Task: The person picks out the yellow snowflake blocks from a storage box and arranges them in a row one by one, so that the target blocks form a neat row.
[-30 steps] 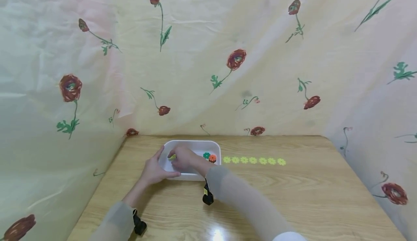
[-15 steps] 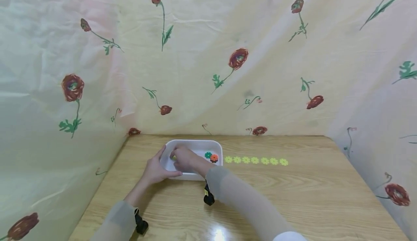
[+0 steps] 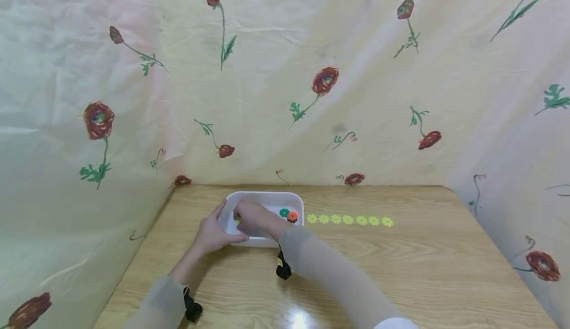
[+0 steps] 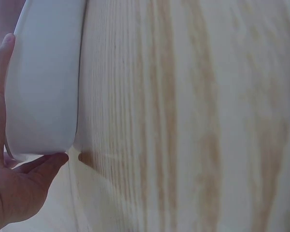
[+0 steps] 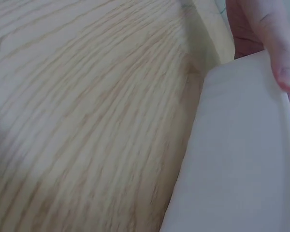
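Note:
A white plastic tray stands on the table, and my left hand holds its left end, thumb along the front rim and fingers along the left side. In the left wrist view that hand lies against the tray's outer wall. My right hand reaches down inside the tray with curled fingers. A bit of a yellow flower-shaped piece shows at its fingertips; the rest is hidden by the hand. Further right in the tray lie a green flower-shaped piece and an orange one.
Several yellow flower-shaped pieces lie in a row on the wooden table, running right from the tray. Flower-printed cloth hangs behind the table and along both sides.
The yellow piece at my right fingertips sits slightly lower and shows less of itself than a second ago. My left hand and the tray keep their places.

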A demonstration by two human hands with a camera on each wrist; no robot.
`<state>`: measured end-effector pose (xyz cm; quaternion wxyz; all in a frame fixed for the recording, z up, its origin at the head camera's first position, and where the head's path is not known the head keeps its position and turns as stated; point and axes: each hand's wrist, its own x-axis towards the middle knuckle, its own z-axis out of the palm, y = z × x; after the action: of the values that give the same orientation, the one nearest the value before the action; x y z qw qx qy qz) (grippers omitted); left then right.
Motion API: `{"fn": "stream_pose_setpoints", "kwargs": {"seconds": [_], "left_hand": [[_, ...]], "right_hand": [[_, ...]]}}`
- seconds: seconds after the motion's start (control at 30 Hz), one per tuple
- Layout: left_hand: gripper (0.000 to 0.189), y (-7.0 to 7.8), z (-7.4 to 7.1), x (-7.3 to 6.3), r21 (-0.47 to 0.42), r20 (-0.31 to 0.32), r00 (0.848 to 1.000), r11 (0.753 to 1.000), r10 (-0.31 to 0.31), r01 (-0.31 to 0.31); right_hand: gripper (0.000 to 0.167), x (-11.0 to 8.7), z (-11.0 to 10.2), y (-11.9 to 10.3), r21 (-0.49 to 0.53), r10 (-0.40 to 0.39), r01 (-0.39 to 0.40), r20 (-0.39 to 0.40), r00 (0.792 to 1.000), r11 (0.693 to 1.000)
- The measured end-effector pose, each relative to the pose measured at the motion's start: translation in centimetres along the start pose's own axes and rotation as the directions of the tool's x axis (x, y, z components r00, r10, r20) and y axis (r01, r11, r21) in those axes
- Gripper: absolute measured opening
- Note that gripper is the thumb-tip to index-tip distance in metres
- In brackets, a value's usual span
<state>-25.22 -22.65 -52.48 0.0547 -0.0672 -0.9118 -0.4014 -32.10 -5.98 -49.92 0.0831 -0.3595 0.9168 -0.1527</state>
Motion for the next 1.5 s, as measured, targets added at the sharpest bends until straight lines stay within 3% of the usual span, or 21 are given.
{"fn": "stream_pose_setpoints", "kwargs": {"seconds": [0.33,0.53,0.67,0.77,1.03,1.33,1.5], "left_hand": [[0.132,-0.1,0.1,-0.2,0.028,-0.007,1.000,1.000,0.006,-0.006],[0.131,0.0,0.1,-0.2,0.005,0.003,1.000,1.000,-0.008,0.008],[0.131,-0.1,0.0,-0.2,0.009,0.009,1.000,1.000,-0.003,0.003],[0.131,-0.2,0.0,-0.1,0.008,0.003,1.000,1.000,-0.004,0.004],[0.132,0.0,0.0,-0.1,-0.006,0.011,1.000,1.000,-0.014,0.014],[0.132,0.3,0.2,-0.1,-0.005,0.018,1.000,1.000,-0.013,0.013],[0.134,0.0,0.3,-0.1,-0.009,0.001,1.000,1.000,-0.028,0.028]], "right_hand": [[0.019,-0.1,-0.1,-0.2,0.024,0.046,-0.047,0.013,0.999,0.999],[0.023,-0.1,-0.9,-0.3,-0.070,0.006,-0.002,0.059,0.998,0.998],[0.019,0.1,-1.2,-0.6,-0.094,-0.006,0.016,0.098,0.995,0.995],[0.019,0.1,-1.2,-0.6,-0.058,0.006,0.001,0.107,0.994,0.998],[0.019,-0.2,-0.6,-0.1,0.045,-0.023,0.020,0.065,0.998,0.999],[0.022,-0.9,-1.3,1.2,-0.024,-0.013,0.013,0.021,1.000,1.000],[0.030,-1.7,-2.3,2.0,-0.009,-0.024,0.023,-0.026,0.999,1.000]]}}
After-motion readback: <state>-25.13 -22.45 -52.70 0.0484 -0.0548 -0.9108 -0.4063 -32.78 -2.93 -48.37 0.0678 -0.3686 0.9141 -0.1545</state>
